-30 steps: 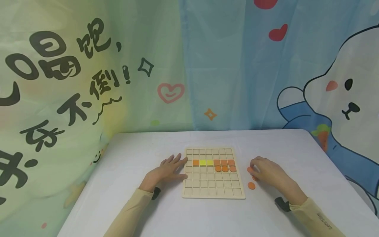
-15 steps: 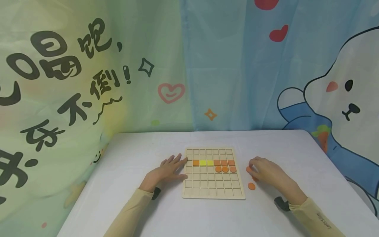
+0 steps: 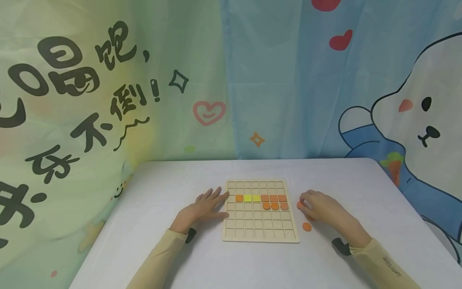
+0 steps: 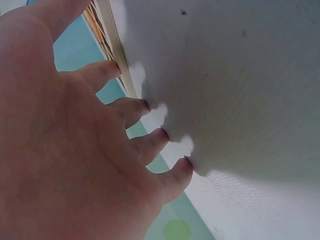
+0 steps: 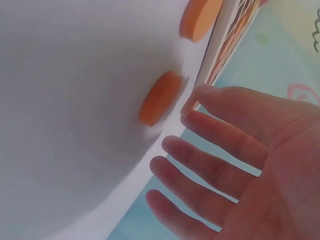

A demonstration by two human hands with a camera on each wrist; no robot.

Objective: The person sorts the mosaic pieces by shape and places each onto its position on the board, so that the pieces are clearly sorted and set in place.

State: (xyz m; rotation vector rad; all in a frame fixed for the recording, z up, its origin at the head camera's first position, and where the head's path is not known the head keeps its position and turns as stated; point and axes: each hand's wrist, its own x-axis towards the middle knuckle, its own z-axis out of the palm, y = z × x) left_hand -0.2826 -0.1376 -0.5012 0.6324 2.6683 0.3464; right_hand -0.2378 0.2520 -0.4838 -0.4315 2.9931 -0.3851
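A pale wooden grid board (image 3: 261,224) lies flat on the white table. My left hand (image 3: 200,210) is spread on the table, with the thumb and index finger touching the board's left edge. To the right of the board, my right hand (image 3: 326,206) pinches an orange disc (image 5: 188,106) between thumb and index finger; the other fingers are loosely extended. Two more discs lie near it: one orange disc (image 3: 306,226) in plain sight, another orange disc (image 5: 161,98) mostly hidden under the hand in the head view. Three orange discs (image 3: 274,206) sit in cells on the board.
Above the board's discs runs a row of coloured squares: an orange square (image 3: 239,198), two yellow squares (image 3: 251,198) and several reddish-orange squares (image 3: 273,198). A printed curtain (image 3: 267,80) hangs behind the table (image 3: 180,172).
My right hand has shifted slightly left toward the board, carrying the pinched disc with it. The left hand and the pieces on the board have stayed put.
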